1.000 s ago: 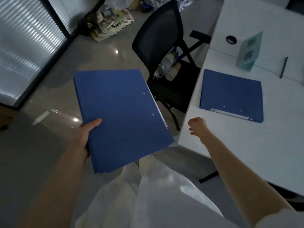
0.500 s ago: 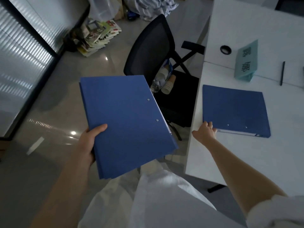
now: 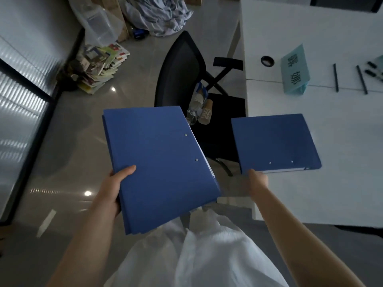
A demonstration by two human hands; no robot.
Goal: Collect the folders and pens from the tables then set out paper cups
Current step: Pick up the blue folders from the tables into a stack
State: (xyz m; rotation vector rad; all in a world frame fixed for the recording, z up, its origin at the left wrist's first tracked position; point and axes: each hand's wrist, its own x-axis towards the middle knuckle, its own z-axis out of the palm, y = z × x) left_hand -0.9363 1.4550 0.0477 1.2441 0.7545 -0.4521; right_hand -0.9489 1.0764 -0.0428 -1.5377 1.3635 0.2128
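Observation:
My left hand [image 3: 113, 186] grips the near left edge of a stack of blue folders [image 3: 159, 164], held flat over the floor. A second blue folder [image 3: 273, 141] juts over the left edge of the white table [image 3: 342, 183]. My right hand [image 3: 257, 179] holds that folder's near left corner, thumb on top. Two dark pens [image 3: 335, 77] [image 3: 361, 79] lie further back on the table beside a teal name card [image 3: 295, 69]. A sleeve of paper cups [image 3: 204, 108] rests on the black office chair [image 3: 186, 79].
A round cable hole [image 3: 267, 61] sits in the far tabletop. More dark pens [image 3: 373, 69] lie at the right edge. On the floor at the back left are a pile of magazines [image 3: 101, 67], a clear plastic bin [image 3: 97, 23] and crumpled cloth [image 3: 157, 13].
My right hand reached from the air to the table folder's near corner and took hold, pulling it over the table edge. The view has moved closer to the table.

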